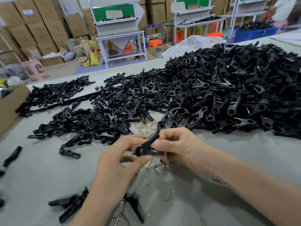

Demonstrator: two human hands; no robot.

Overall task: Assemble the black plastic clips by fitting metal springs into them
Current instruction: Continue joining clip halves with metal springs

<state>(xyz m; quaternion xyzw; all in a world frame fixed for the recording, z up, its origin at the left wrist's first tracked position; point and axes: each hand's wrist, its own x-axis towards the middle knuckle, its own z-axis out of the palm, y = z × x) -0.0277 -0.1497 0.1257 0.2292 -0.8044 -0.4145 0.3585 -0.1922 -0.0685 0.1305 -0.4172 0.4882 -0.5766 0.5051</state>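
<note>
**A:** Item in hand?

**B:** One black clip [149, 148], two halves mated, held just above the desk [40, 173] between both hands. Ring end points to 8 o'clock, long tip to 1 o'clock.

**A:** Step?

**B:** By my reading, spring fitting. A spring [154, 145] shows only as a glint at the clip's middle, against the right thumb. Whether it is seated, I cannot tell.

**A:** Left hand [120, 160]?

**B:** It enters from 6 o'clock. The fingers [130, 139] are curled, thumb and forefinger pinching the ring end, and the wrist is bent inward.

**A:** Right hand [179, 147]?

**B:** It enters from 4 o'clock. The thumb and fingertips are clamped on the clip's middle and lower arm, with the knuckles up.

**A:** Stock on the desk?

**B:** Loose springs [146, 127] lie at 12 o'clock from the hands, with more beneath them at 6 o'clock. Unassembled halves [91, 115] are at 10 o'clock, and the heap of assembled clips [228, 88] is at 1 to 2 o'clock.

**A:** Next move calls for?

**B:** Likely a firm thumb press to drive the spring legs into their grooves, while the left hand's pinch keeps the halves aligned. Then the clip would be released toward the 2 o'clock heap.
</note>
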